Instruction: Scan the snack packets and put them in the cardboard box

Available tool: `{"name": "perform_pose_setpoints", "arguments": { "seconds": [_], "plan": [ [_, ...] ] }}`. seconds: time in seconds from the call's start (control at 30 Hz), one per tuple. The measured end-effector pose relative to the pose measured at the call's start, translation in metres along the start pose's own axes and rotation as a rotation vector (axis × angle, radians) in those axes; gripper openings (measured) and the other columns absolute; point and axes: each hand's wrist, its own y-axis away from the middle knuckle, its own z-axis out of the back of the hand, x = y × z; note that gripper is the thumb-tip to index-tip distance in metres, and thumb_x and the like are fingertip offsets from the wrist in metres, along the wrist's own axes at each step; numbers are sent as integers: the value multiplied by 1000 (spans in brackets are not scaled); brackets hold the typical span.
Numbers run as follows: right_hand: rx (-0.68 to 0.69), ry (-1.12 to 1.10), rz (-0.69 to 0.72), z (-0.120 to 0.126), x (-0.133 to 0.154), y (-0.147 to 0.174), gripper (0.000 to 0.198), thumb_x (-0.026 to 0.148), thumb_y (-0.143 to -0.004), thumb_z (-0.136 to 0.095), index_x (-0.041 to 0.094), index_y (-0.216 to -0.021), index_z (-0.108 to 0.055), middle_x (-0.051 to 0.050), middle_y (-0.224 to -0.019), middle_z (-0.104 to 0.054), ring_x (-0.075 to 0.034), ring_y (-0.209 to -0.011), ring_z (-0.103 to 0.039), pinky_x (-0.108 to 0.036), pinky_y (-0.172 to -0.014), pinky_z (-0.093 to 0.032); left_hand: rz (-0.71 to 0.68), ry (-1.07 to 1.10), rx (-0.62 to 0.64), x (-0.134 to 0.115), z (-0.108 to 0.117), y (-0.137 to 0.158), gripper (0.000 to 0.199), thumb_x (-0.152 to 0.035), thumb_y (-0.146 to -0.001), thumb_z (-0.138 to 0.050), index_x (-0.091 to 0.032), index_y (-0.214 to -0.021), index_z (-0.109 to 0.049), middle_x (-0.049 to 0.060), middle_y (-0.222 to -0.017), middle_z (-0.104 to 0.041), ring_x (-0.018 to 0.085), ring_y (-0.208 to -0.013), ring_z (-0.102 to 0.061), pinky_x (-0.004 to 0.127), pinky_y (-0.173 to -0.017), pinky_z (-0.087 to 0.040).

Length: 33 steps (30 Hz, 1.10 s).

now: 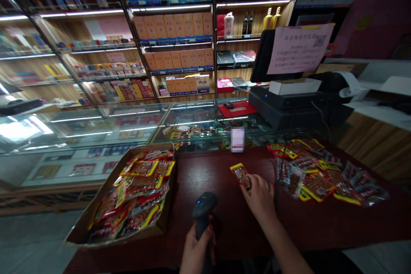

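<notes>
My left hand [196, 246] is closed around the handle of a dark barcode scanner [205, 205], which shows a small blue light on its head. In my right hand [260, 197] is a snack packet [240, 174] with yellow and red edges, held over the dark red table [199, 175]. Left of the scanner stands an open cardboard box [165, 216] full of similar snack packets [143, 180]. To the right of my right hand lies a loose spread of packets [317, 184], some yellow-edged and some in clear wrapping.
Beyond the table runs a glass display counter [128, 122]. A monitor [265, 58] with a pink paper sign [298, 49] stands on a dark machine [276, 109] at the back right. A red mouse pad [237, 110] holds a mouse. Shelves of boxes [180, 28] line the wall.
</notes>
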Motion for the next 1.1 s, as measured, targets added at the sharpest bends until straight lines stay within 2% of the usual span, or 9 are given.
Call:
{"name": "perform_pose_setpoints", "arguments": {
  "seconds": [0.1,0.2,0.27,0.37,0.5,0.67,0.93,1.1],
  "plan": [
    [24,59,-48,-5,-7,-6,47,42,-88,-57,16,-127,-55,-25,-137,-55,-42,-129,-48,-70,-108,-25,3,-104,71,-5,1,7,54,-63,-70,-75,-17,-94,-61,-6,-50,-57,7,-30,-42,17,-31,-33],
    [45,11,-3,-9,-10,-4,35,36,-87,-57,19,-118,-57,-19,-134,-58,-41,-131,-47,-73,-111,-19,-32,-253,109,-14,2,16,37,-51,-77,-71,-18,-87,-59,-7,-51,-52,5,-33,-39,16,-33,-30],
    [57,-109,46,-8,-10,-3,32,30,-84,-57,22,-115,-56,-14,-127,-63,-36,-127,-52,-66,-112,-27,-49,-342,131,-22,2,20,29,-44,-81,-67,-17,-90,-59,-8,-52,-50,6,-34,-37,16,-34,-29],
    [100,-311,127,-4,-8,-4,42,23,-82,-55,24,-124,-52,-11,-125,-60,-29,-120,-57,-50,-108,-44,-64,-418,154,-33,4,21,28,-39,-83,-63,-17,-98,-60,-9,-51,-47,6,-35,-36,17,-34,-29],
    [163,-439,200,0,-2,-3,53,15,-85,-48,30,-135,-49,-8,-137,-49,-24,-127,-53,-41,-111,-45,-82,-429,139,-40,4,19,28,-42,-83,-64,-17,-95,-61,-9,-51,-44,7,-36,-36,17,-34,-30],
    [157,-523,248,-5,-2,-1,56,8,-84,-45,29,-135,-50,-6,-132,-53,-21,-126,-54,-39,-111,-44,-70,-436,166,-40,-1,17,30,-45,-83,-63,-17,-93,-59,-10,-49,-44,7,-34,-37,17,-34,-29],
    [141,-616,197,-6,-3,-4,53,10,-80,-50,27,-130,-55,-7,-131,-56,-21,-125,-54,-40,-110,-44,-81,-445,226,-44,-6,16,17,-34,-86,-57,-18,-89,-56,-8,-53,-48,7,-36,-41,16,-35,-31],
    [158,-695,122,-2,-6,-5,49,17,-79,-54,26,-127,-59,-7,-129,-60,-22,-123,-57,-41,-110,-44,-94,-391,195,-30,-3,9,21,-38,-84,-59,-17,-90,-56,-9,-51,-49,6,-34,-40,16,-32,-33]
  ]
}}
